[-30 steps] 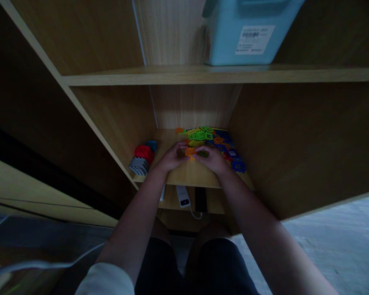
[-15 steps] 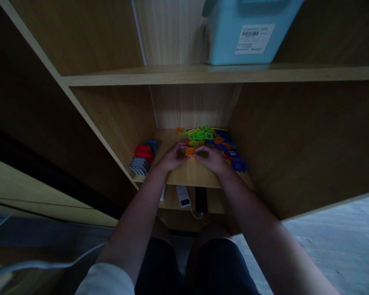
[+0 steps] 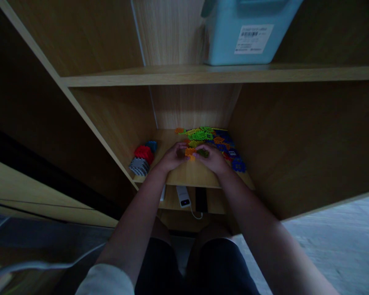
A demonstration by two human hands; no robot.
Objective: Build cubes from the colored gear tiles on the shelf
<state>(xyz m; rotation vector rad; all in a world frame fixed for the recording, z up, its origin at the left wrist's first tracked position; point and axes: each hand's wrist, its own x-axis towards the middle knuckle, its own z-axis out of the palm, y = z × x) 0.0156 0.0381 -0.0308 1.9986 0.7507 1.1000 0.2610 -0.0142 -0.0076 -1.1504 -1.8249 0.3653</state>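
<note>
Between my two hands is an orange interlocking building piece [image 3: 190, 152] with notched edges, held just above the shelf board. My left hand [image 3: 174, 156] pinches its left side, and my right hand [image 3: 212, 158] grips its right side with thumb and fingers. A smaller orange part shows below it; whether the two are joined I cannot tell. Behind my hands lies a loose pile of green pieces [image 3: 201, 134], with orange and yellow ones mixed in. Blue pieces [image 3: 239, 164] spread along the right, partly hidden by my right hand.
On the left of the shelf stand a stack of grey pieces [image 3: 139, 166], a red stack [image 3: 144, 153] and a blue stack [image 3: 151, 145]. A light-blue bin [image 3: 242, 41] sits on the upper shelf [image 3: 172, 76]. Below lie a white power bank [image 3: 183, 196] with a cable and a dark flat object [image 3: 201, 199].
Very little differs. My right fingers have shifted slightly on the orange piece, while both hands stay in the same place.
</note>
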